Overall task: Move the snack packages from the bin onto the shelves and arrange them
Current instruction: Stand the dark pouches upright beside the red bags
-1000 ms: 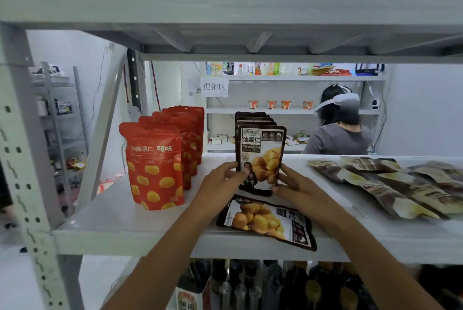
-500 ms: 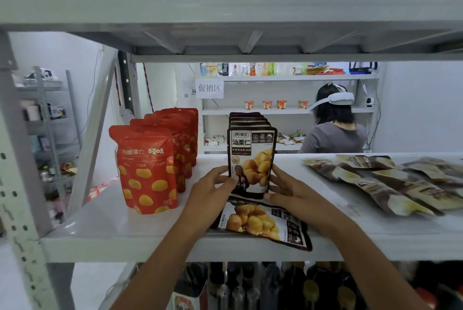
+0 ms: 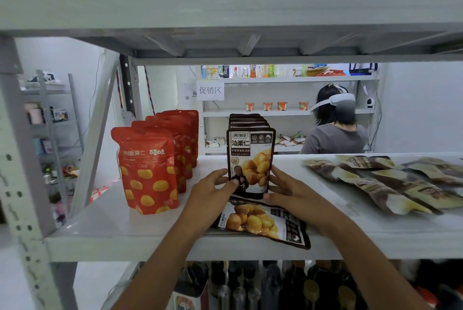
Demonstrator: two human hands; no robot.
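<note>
Pouch [image 3: 250,156] of chestnuts, black and upright, stands at the middle of the grey shelf [image 3: 100,232], at the front of a row of matching ones running back toward 12 o'clock. The left hand [image 3: 213,190] pinches its lower left edge, thumb on the front. The right hand [image 3: 290,190] grips its lower right edge. At its 6 o'clock a flat pouch [image 3: 265,225] lies face up at the shelf's front edge. Red pouches [image 3: 147,169] stand in a row at 9 o'clock, and brown packets [image 3: 380,184] lie overlapping at 3 o'clock. Dark bottles [image 3: 250,289] stand on the level below.
</note>
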